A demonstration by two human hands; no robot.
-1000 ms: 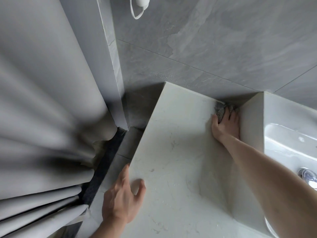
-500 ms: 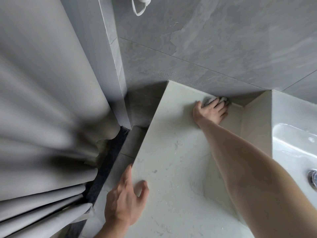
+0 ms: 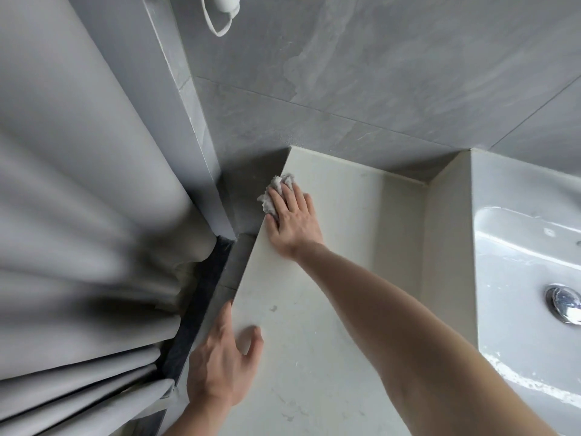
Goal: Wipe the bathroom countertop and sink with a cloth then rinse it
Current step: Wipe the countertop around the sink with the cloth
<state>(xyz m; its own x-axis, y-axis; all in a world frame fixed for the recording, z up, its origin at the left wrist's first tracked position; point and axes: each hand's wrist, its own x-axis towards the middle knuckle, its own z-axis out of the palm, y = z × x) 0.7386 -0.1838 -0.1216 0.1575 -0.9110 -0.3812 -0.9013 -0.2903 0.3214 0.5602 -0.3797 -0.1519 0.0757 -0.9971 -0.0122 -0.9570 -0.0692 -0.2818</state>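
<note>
A pale marble-look countertop (image 3: 355,221) runs from the grey tiled wall toward me. My right hand (image 3: 294,220) presses a crumpled grey cloth (image 3: 276,191) flat onto the counter's far left corner, fingers spread over it, with part of the cloth poking past the fingertips. My left hand (image 3: 220,360) rests on the counter's left edge near me, thumb on top, fingers apart and holding nothing. The white sink (image 3: 522,265) sits raised at the right, its chrome drain plug (image 3: 564,305) showing.
A grey shower curtain (image 3: 81,215) hangs bunched at the left, beside a dark strip on the floor (image 3: 201,306). Grey wall tiles (image 3: 393,77) back the counter. A white looped cord (image 3: 220,17) hangs on the wall at the top.
My right hand has slid the cloth leftward along the back of the counter, from the corner beside the sink to the far left corner. My left hand has stayed on the edge.
</note>
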